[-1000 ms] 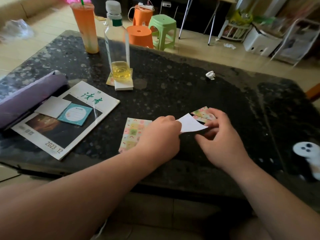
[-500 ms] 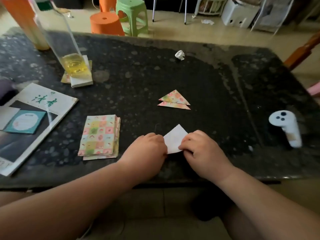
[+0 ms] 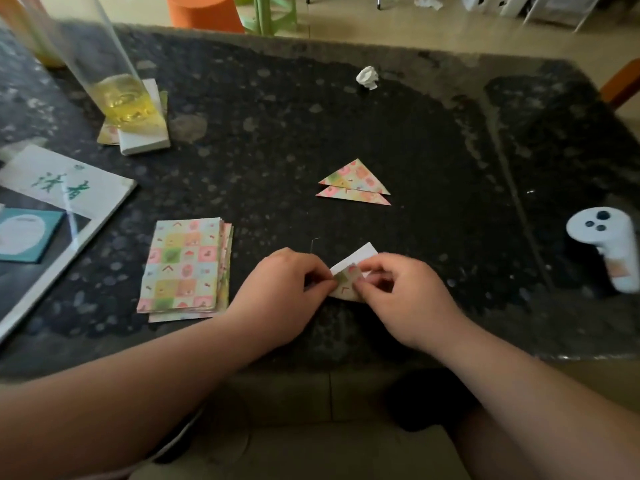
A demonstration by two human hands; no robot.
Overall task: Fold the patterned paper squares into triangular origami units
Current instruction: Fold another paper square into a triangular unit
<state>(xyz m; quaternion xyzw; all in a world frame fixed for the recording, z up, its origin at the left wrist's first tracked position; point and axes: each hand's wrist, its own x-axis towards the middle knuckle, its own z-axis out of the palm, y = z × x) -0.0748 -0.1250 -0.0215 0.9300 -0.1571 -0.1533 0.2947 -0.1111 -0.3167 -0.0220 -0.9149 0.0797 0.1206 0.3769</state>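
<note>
- The dark speckled table (image 3: 346, 126) filled most of my view, its near edge running just beyond my forearms.
- A magazine (image 3: 86, 192) lay at the left edge, with a teal card (image 3: 24, 233) on top of it.
- A clear bottle (image 3: 117, 95) with a little yellow liquid in it stood at the far left on a white pad (image 3: 145, 142).
- The stack of patterned paper squares (image 3: 183, 268) sat pattern up, just beside my left hand.
- My left hand (image 3: 280, 292) was curled, its fingertips pinching the left side of the sheet I was folding.
- My right hand (image 3: 405, 299) pinched the right side of that sheet, thumb and fingers curled onto it.
- A white controller (image 3: 609, 244) lay near the right edge, well apart from my hands.
- Two folded triangles (image 3: 353, 181) lay overlapping near the middle of the table, beyond my hands.
- The sheet in work (image 3: 348, 277) sat between both hands near the table's front edge. A patterned flap was folded over its white side, and a white corner pointed away from me.
- A crumpled scrap (image 3: 367, 77) lay on the far side.
</note>
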